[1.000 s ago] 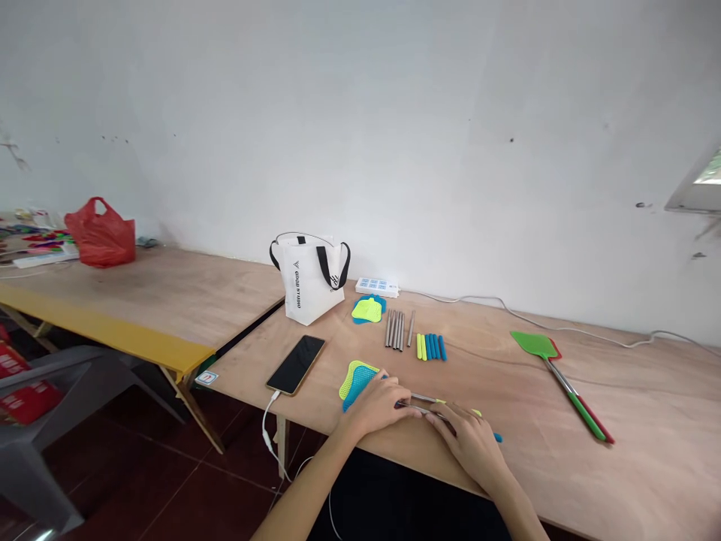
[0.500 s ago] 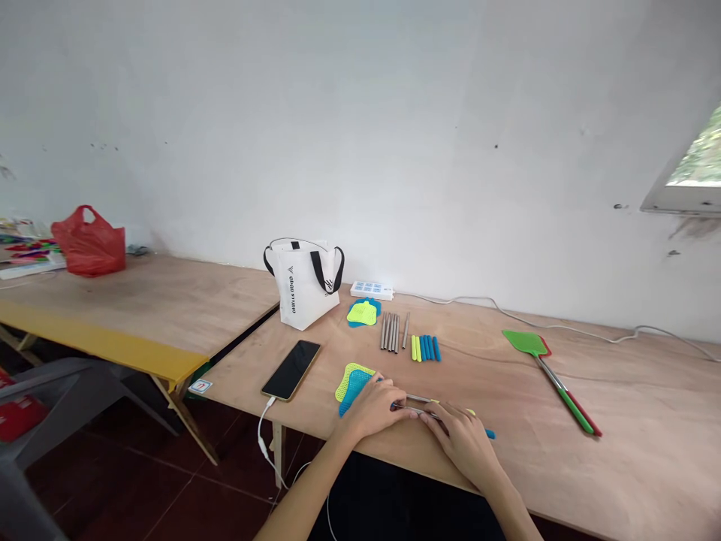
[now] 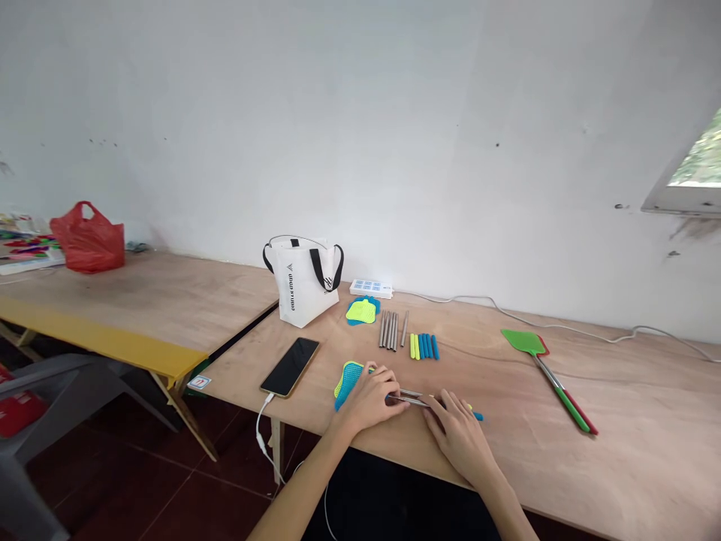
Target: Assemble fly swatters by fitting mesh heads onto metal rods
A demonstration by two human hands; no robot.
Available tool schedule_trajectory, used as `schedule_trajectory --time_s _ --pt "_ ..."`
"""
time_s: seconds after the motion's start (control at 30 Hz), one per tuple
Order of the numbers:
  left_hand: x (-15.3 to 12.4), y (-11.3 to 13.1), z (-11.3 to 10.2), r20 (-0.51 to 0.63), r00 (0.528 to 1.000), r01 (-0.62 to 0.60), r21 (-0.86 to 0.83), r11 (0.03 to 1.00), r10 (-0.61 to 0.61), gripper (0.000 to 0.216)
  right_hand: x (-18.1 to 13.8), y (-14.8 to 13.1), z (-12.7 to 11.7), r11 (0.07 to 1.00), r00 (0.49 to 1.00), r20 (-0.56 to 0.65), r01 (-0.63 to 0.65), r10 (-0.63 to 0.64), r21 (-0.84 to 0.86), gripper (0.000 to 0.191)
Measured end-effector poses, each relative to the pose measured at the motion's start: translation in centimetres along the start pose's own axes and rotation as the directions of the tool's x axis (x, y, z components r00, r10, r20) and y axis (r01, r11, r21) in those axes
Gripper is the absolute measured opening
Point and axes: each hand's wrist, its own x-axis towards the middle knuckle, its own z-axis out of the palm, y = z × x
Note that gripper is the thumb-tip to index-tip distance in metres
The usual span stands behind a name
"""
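Near the front edge of the table, a blue fly swatter [image 3: 345,388] lies partly over a yellow one [image 3: 338,389], their mesh heads to the left. My left hand [image 3: 372,400] curls over the blue swatter where head and metal shaft [image 3: 415,401] meet, hiding that joint. Farther right, my right hand [image 3: 459,434] has its fingers bent over the handle end of the swatters. The blue handle tip [image 3: 478,416] and a bit of yellow show past its fingers. Most of both handles is hidden under that hand.
Behind my hands lie several metal tubes [image 3: 388,330], several yellow and blue handle grips [image 3: 424,346] and stacked swatter heads [image 3: 361,310]. A phone [image 3: 290,367], white bag [image 3: 307,289] and power strip [image 3: 370,288] are left; green and red swatters [image 3: 555,383] lie right.
Both swatters have shifted slightly left and away from the table's front edge, my hands with them. My hands are a little farther apart, with more of the metal shafts showing between them.
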Motion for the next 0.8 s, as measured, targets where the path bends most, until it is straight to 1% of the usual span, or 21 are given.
schedule_trajectory --time_s 0.2,0.3,0.37,0.47,0.57,0.7,0.8 --pt "-0.3 0.2 0.2 -0.025 0.998 0.065 0.012 0.998 -0.065 0.017 -0.1 0.2 0.2 1.000 1.000 -0.009 -0.021 0.021 -0.017 0.033" --pt "-0.2 0.2 0.6 -0.057 0.993 0.106 0.038 0.994 -0.104 0.003 -0.3 0.5 0.7 0.999 1.000 -0.011 -0.025 0.024 -0.038 0.048" --pt "-0.1 0.1 1.0 -0.077 0.988 0.137 0.049 0.989 -0.133 0.008 -0.5 0.8 1.0 0.998 0.999 -0.024 -0.037 0.035 -0.060 0.059" --pt "-0.1 -0.2 1.4 -0.082 0.985 0.155 0.051 0.987 -0.150 0.017 -0.7 1.1 1.5 0.993 0.996 -0.056 -0.069 0.064 -0.094 0.064" --pt "-0.2 -0.4 1.6 -0.082 0.985 0.157 0.067 0.985 -0.152 0.024 -0.7 1.3 1.6 0.980 0.988 -0.099 -0.129 0.115 -0.153 0.054" --pt "-0.3 -0.5 1.7 -0.070 0.987 0.152 0.084 0.985 -0.147 0.026 -0.6 1.5 1.5 0.938 0.967 -0.151 -0.239 0.205 -0.252 0.029" --pt "-0.3 -0.6 1.8 -0.070 0.988 0.140 0.073 0.987 -0.135 0.023 -0.5 1.6 1.5 0.911 0.955 -0.180 -0.281 0.235 -0.302 0.022"
